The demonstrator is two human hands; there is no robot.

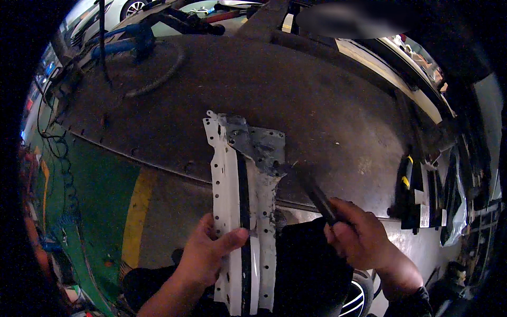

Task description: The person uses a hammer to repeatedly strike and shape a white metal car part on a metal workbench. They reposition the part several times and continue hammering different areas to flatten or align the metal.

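Observation:
A long white metal car body panel (pixel 226 185) with rows of small holes runs from the lower edge up to the table. Grey, battered metal (pixel 264 145) forms its wider far end, which lies over the table's near edge. My left hand (pixel 214 248) is closed around the panel's left side, thumb across its front by a dark lengthwise strip. Right of the panel, my right hand (pixel 356 235) grips a dark-handled tool (pixel 319 198). The tool points up and left toward the panel's grey corner. Its far end blends into the dark table, so its kind is unclear.
The dark metal table (pixel 211 79) has a curved hose (pixel 169 74) and a blue tool (pixel 127 45) at its far left. A coiled cable (pixel 63 164) hangs at left above green floor. Long panels (pixel 391 74) line the far right; a wheel (pixel 356 298) shows below right.

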